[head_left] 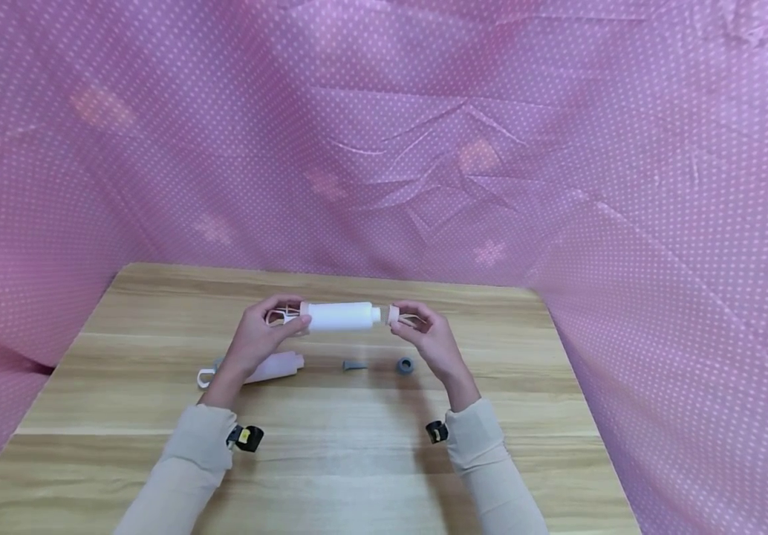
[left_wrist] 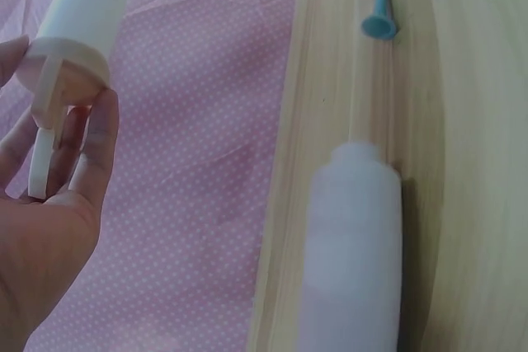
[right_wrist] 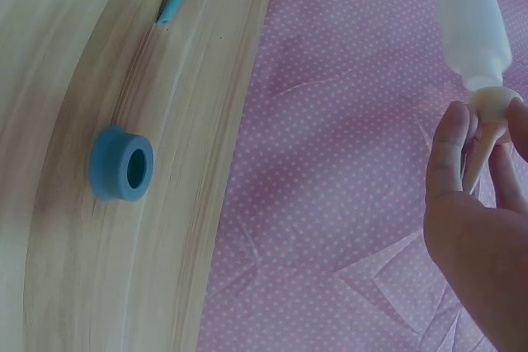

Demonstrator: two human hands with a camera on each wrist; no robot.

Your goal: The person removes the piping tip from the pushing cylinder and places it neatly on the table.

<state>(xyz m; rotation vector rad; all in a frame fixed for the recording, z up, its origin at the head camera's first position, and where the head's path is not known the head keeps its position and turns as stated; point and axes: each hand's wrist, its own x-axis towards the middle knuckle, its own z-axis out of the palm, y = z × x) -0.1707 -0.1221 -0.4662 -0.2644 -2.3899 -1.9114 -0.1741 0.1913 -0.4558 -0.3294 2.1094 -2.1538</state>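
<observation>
My left hand [head_left: 260, 334] grips a white plastic bottle [head_left: 340, 316] by its cream collar [left_wrist: 70, 59], fingers around a looped handle [left_wrist: 41, 154] at that end. The bottle lies sideways in the air above the table, its narrow neck pointing right. At the neck, my right hand [head_left: 434, 342] pinches a small cream cap [right_wrist: 493, 103] with a thin stem [right_wrist: 483, 154] running back between the fingers. Cap and neck are lined up and very close; whether they touch I cannot tell.
On the wooden table [head_left: 330, 475], a second pale bottle [left_wrist: 355, 261] lies partly under my left forearm, a white loop [head_left: 206, 377] at its end. A blue-grey funnel-shaped nozzle [left_wrist: 379, 22] and a blue-grey ring cap [right_wrist: 120, 166] lie nearby. Pink dotted cloth [head_left: 384, 148] hangs behind.
</observation>
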